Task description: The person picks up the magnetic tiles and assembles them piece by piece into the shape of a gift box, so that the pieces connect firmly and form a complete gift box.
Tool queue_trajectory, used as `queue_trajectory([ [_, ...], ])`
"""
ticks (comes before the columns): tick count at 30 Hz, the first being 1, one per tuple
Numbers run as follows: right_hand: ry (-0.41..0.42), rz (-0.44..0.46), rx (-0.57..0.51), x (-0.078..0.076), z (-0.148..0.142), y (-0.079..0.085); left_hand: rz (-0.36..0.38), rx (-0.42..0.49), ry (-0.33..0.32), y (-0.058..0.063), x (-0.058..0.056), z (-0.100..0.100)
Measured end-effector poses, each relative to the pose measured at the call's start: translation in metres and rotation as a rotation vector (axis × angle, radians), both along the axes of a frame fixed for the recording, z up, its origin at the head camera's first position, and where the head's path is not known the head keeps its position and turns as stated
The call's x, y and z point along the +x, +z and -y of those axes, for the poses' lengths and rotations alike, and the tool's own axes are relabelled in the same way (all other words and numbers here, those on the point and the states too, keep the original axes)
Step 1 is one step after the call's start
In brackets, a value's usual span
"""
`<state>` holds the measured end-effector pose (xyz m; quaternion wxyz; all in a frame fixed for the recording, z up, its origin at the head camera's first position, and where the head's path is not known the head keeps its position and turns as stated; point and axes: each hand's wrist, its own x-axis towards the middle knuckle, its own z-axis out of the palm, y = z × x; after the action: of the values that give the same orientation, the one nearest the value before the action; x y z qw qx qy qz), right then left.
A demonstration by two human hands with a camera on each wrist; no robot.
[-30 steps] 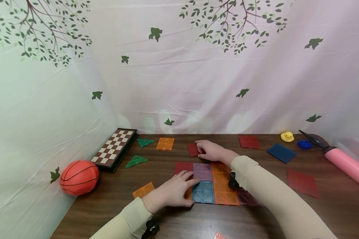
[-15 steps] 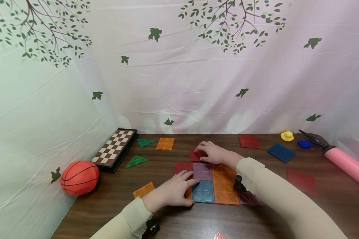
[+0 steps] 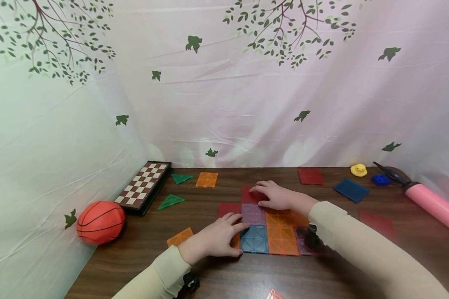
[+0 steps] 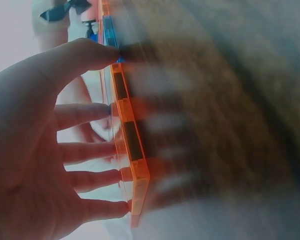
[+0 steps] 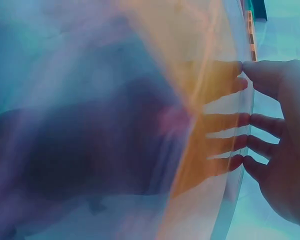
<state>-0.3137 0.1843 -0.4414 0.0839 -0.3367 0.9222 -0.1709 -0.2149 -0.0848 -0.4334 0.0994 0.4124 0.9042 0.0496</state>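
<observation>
In the head view, translucent magnetic tiles lie joined flat on the table. My left hand (image 3: 216, 237) rests at their left side, fingers spread over an orange tile (image 4: 131, 135) and its thumb at the near edge beside a blue tile (image 3: 254, 241). Beyond the blue one are a purple tile (image 3: 252, 212) and a dark red tile (image 3: 228, 209). My right hand (image 3: 275, 196) has its fingertips down on another red tile (image 3: 245, 193), partly hidden, at the purple tile's far edge. Orange tiles (image 3: 282, 238) and a second purple tile (image 3: 302, 243) continue rightward under my right wrist.
Loose tiles lie around: green triangles (image 3: 171, 201), an orange square (image 3: 207, 180), a tilted orange one (image 3: 180, 236), a red square (image 3: 310, 176) and a blue square (image 3: 351, 190). A ball (image 3: 100, 223) and checkered board (image 3: 144, 185) stand left; a duck (image 3: 358, 170) and pink pump (image 3: 434, 207) right.
My right hand has slid the red tile rightward along the far side, until it lies beyond the purple tile. The left hand has stayed in place.
</observation>
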Motion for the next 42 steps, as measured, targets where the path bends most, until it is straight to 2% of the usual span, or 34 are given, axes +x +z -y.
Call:
queue_trajectory([
  [8, 0.011, 0.009, -0.029, 0.046, -0.059, -0.001, 0.014, 0.009, 0.008, 0.002, 0.001, 0.003],
  [15, -0.022, 0.031, -0.056, 0.09, -0.097, -0.004, 0.0, 0.035, 0.002, 0.002, 0.0, 0.007],
  [22, -0.004, 0.027, -0.116, 0.117, -0.118, -0.006, 0.026, 0.082, -0.006, 0.001, 0.002, 0.009],
  [25, 0.007, 0.016, -0.134, 0.122, -0.12, -0.007, 0.035, 0.166, -0.102, 0.005, 0.012, 0.005],
  [27, 0.011, 0.011, -0.142, 0.124, -0.12, -0.007, 0.034, 0.219, -0.222, 0.01, 0.023, -0.002],
  [29, 0.012, 0.015, -0.145, 0.126, -0.121, -0.006, 0.053, 0.268, -0.373, 0.013, 0.037, -0.01],
  [32, 0.007, 0.028, -0.148, 0.128, -0.121, -0.005, 0.097, 0.276, -0.576, 0.015, 0.06, -0.023],
  [35, -0.003, 0.041, -0.151, 0.129, -0.121, -0.004, 0.166, 0.243, -0.723, 0.012, 0.077, -0.034],
  [37, -0.01, 0.047, -0.153, 0.13, -0.122, -0.003, 0.208, 0.201, -0.752, 0.008, 0.084, -0.039],
  [38, -0.014, 0.05, -0.152, 0.13, -0.122, -0.003, 0.202, 0.175, -0.774, 0.006, 0.086, -0.041],
  [40, -0.019, 0.055, -0.148, 0.131, -0.122, -0.002, 0.251, 0.137, -0.761, 0.002, 0.089, -0.044],
  [42, -0.02, 0.054, -0.147, 0.131, -0.122, -0.001, 0.259, 0.1, -0.73, 0.001, 0.091, -0.044],
])
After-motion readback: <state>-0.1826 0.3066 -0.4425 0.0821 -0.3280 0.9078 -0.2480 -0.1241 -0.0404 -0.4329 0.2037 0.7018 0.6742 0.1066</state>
